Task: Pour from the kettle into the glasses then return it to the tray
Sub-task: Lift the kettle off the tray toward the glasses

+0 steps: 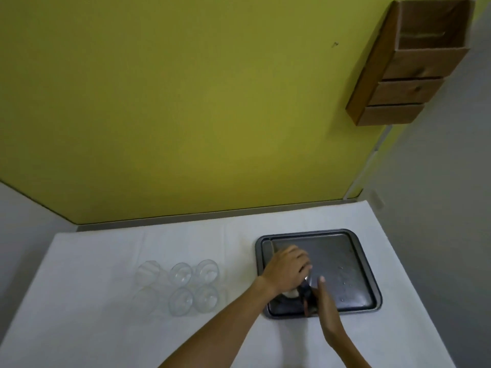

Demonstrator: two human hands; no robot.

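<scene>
Both hands on kettle in tray, readying lift.
Left hand cupped over top; right hand flat against handle; glasses near for pouring.

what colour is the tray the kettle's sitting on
The tray is dark grey, metallic-looking, plain with no pattern; the head view shows it.

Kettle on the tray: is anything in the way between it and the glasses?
Nothing visible is. The kettle sits on the tray under both hands, and only bare white tablecloth lies between the tray and the glasses to its left.
</scene>
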